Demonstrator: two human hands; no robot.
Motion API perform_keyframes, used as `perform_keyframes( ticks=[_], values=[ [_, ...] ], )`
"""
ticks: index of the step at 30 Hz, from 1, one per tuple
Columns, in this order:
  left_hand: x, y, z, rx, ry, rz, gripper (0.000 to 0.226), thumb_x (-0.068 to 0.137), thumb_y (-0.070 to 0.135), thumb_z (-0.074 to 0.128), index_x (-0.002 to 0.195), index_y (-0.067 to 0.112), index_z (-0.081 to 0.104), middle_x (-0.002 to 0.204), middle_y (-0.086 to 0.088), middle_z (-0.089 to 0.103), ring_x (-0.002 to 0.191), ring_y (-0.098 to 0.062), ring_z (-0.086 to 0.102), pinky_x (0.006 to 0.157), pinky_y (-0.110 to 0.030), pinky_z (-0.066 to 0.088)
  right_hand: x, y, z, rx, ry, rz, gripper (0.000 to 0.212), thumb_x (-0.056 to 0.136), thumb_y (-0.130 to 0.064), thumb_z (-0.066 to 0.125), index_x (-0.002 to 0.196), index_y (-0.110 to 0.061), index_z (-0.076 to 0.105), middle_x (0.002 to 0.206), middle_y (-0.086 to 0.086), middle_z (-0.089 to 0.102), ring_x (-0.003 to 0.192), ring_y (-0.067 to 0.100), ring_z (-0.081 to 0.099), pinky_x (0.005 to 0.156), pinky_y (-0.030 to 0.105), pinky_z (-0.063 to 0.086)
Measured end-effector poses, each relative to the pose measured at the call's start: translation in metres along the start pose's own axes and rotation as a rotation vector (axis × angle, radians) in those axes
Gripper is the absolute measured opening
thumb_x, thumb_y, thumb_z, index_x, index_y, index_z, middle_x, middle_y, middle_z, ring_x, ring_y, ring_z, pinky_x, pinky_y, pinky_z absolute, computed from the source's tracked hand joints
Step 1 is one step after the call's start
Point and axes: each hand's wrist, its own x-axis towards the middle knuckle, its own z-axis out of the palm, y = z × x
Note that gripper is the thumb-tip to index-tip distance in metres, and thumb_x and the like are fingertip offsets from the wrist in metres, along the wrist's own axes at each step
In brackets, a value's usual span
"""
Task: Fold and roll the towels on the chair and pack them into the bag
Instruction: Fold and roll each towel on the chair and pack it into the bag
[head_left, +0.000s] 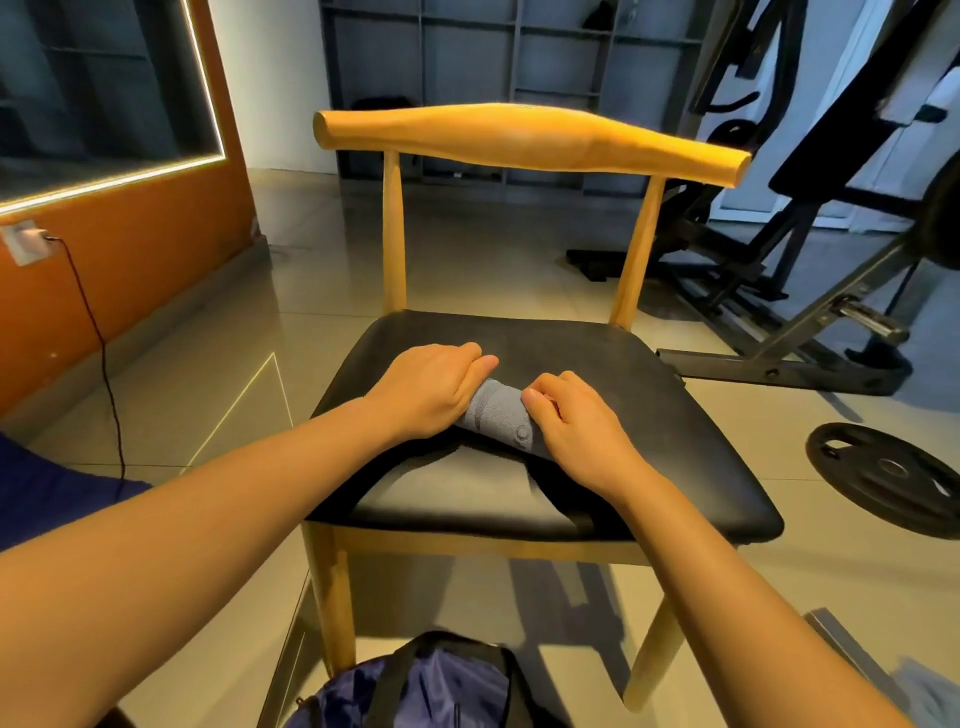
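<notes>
both hands (498, 410) grip rolled grey towel (496, 410) on chair (649, 374).

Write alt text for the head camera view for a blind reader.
A person's left hand and right hand grip a grey rolled terry towel on the black seat of a wooden chair. A dark blue fabric bag sits in front of the chair.

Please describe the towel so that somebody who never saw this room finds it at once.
Find the wooden chair with the black seat. On that seat, the left hand and the right hand grip a small rolled towel between them. It is the only grey-blue cloth on the dark seat.
</notes>
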Motion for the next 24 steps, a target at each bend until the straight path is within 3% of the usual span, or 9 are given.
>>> perform_keyframes(
  ticks=[3, 6, 8, 11, 13, 16, 19, 21, 24],
  values=[
    [-0.010, 0.006, -0.024, -0.096, 0.016, 0.061, 0.042, 0.104, 0.045, 0.020, 0.085, 0.020, 0.047, 0.075, 0.003, 0.052, 0.071, -0.019, 0.049, 0.069, -0.038, 0.043, -0.011, -0.010, -0.018, 0.323, -0.064, 0.070, 0.022, 0.100, -0.039, 0.059, 0.108, -0.020, 0.066, 0.098, -0.005, 0.067, 0.090, 0.014, 0.063, 0.076, 0.028, 0.052],
    [-0.021, 0.019, -0.052, -0.163, 0.012, 0.189, 0.038, 0.107, 0.042, 0.026, 0.087, 0.021, 0.051, 0.077, 0.005, 0.053, 0.073, -0.015, 0.048, 0.072, -0.031, 0.042, -0.025, -0.022, -0.037, 0.515, -0.244, 0.133, 0.060, 0.085, -0.052, 0.074, 0.135, -0.024, 0.054, 0.122, -0.009, 0.064, 0.111, 0.004, 0.062, 0.091, 0.022, 0.051],
    [-0.028, 0.032, -0.066, -0.200, 0.017, 0.282, 0.034, 0.107, 0.041, 0.029, 0.089, 0.023, 0.052, 0.078, 0.008, 0.052, 0.074, -0.012, 0.046, 0.072, -0.020, 0.038, -0.038, -0.032, -0.040, 0.614, -0.434, 0.146, 0.077, 0.081, -0.050, 0.081, 0.143, -0.019, 0.048, 0.131, -0.002, 0.064, 0.117, 0.012, 0.064, 0.099, 0.031, 0.053],
    [-0.037, 0.050, -0.080, -0.199, 0.005, 0.386, 0.038, 0.107, 0.043, 0.029, 0.088, 0.021, 0.053, 0.075, 0.009, 0.049, 0.071, -0.011, 0.042, 0.069, -0.021, 0.036, -0.065, -0.047, -0.039, 0.747, -0.614, 0.161, 0.059, 0.088, -0.035, 0.074, 0.136, -0.008, 0.053, 0.123, 0.015, 0.068, 0.108, 0.031, 0.069, 0.098, 0.044, 0.056],
    [-0.046, 0.059, -0.081, -0.179, -0.020, 0.389, 0.043, 0.106, 0.048, 0.025, 0.089, 0.021, 0.054, 0.075, 0.008, 0.051, 0.070, -0.011, 0.045, 0.068, -0.024, 0.039, -0.084, -0.055, -0.036, 0.756, -0.617, 0.167, 0.049, 0.096, -0.030, 0.068, 0.133, -0.002, 0.053, 0.111, 0.017, 0.068, 0.098, 0.031, 0.067, 0.096, 0.048, 0.054],
    [-0.065, 0.069, -0.074, -0.243, -0.015, 0.321, 0.037, 0.106, 0.047, 0.029, 0.088, 0.024, 0.052, 0.075, 0.011, 0.050, 0.071, -0.009, 0.048, 0.068, -0.025, 0.037, -0.116, -0.064, -0.034, 0.684, -0.484, 0.180, 0.036, 0.103, -0.028, 0.057, 0.128, -0.003, 0.057, 0.103, 0.011, 0.068, 0.091, 0.022, 0.065, 0.090, 0.041, 0.055],
    [-0.086, 0.082, -0.063, -0.521, -0.019, 0.115, 0.036, 0.101, 0.056, 0.041, 0.092, 0.026, 0.060, 0.083, 0.009, 0.062, 0.078, -0.009, 0.059, 0.070, -0.033, 0.049, -0.153, -0.067, -0.029, 0.673, -0.422, 0.203, 0.027, 0.104, -0.028, 0.054, 0.125, -0.013, 0.061, 0.108, 0.010, 0.072, 0.093, 0.018, 0.067, 0.089, 0.037, 0.056],
    [-0.099, 0.090, -0.059, -0.761, -0.112, -0.072, 0.039, 0.094, 0.063, 0.050, 0.095, 0.027, 0.067, 0.086, 0.009, 0.067, 0.082, -0.008, 0.064, 0.073, -0.037, 0.057, -0.179, -0.064, -0.026, 0.660, -0.388, 0.233, 0.028, 0.104, -0.028, 0.054, 0.129, -0.017, 0.060, 0.115, 0.009, 0.072, 0.097, 0.015, 0.067, 0.094, 0.039, 0.055],
    [-0.121, 0.094, -0.056, -1.069, -0.360, -0.196, 0.047, 0.088, 0.065, 0.059, 0.098, 0.021, 0.074, 0.083, 0.003, 0.071, 0.075, -0.015, 0.067, 0.068, -0.033, 0.054, -0.213, -0.059, -0.023, 0.668, -0.355, 0.293, 0.030, 0.104, -0.030, 0.053, 0.131, -0.018, 0.058, 0.110, 0.003, 0.070, 0.093, 0.011, 0.067, 0.091, 0.037, 0.056]
  ],
)
